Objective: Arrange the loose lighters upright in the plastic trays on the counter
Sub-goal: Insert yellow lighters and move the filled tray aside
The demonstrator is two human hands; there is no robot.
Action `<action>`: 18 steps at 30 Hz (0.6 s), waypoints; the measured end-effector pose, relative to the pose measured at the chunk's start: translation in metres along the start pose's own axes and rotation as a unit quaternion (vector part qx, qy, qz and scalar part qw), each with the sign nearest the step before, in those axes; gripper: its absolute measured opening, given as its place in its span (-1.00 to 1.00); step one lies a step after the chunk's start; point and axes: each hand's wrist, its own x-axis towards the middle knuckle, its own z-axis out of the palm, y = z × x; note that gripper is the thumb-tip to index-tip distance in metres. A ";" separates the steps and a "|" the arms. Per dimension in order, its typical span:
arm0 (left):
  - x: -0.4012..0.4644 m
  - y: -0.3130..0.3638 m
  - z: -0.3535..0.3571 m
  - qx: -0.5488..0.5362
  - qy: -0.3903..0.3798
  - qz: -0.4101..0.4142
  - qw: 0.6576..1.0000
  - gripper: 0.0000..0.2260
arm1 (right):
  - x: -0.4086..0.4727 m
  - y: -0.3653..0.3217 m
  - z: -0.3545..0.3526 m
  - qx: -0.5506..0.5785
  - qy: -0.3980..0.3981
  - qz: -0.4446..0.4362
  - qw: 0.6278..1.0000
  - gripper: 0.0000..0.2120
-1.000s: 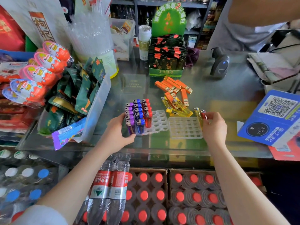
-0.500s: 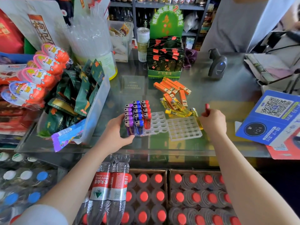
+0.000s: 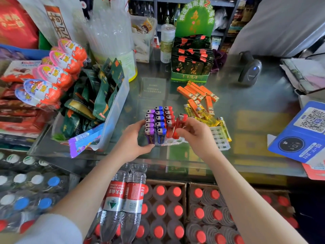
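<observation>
Red lighter (image 3: 178, 126): standing near-upright at frame centre, tilting slightly, base meeting the white tray (image 3: 173, 142) just right of the red column already slotted there.
Right hand (image 3: 196, 136): pinching the red lighter's lower body, fingers curling round it, thumb side facing the tray.
Left hand (image 3: 132, 139): gripping the tray's left edge, thumb hooking beneath the near corner, fingers lying against the purple lighters (image 3: 149, 125).
Tray contents: standing upright in three columns, purple at left, blue lighters (image 3: 159, 120) in the middle, red lighters (image 3: 169, 120) at right; open holes showing along the near edge.
Second tray (image 3: 219, 138): lying just right of the first, partly hiding behind the right hand; whether holding anything, cannot tell.
Yellow lighters (image 3: 209, 118): lying loose in a heap right of centre, one (image 3: 225, 128) resting along the second tray's right edge.
Orange lighters (image 3: 197, 93): lying scattered above the yellow heap, upper centre-right.
Glass counter (image 3: 255, 106): bearing all of the above.
Barcode scanner (image 3: 249, 70): sitting upper right.
Blue QR stand (image 3: 302, 132): lying at right edge.
</observation>
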 end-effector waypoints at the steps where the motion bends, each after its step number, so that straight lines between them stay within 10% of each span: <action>1: 0.000 0.000 0.000 0.000 0.003 0.003 1.000 -0.54 | -0.001 0.001 0.001 0.008 0.001 0.002 1.000 -0.90; 18: -0.003 -0.001 0.001 0.008 0.003 0.012 1.000 -0.49 | -0.010 0.011 0.027 -0.088 0.039 -0.029 0.995 -0.91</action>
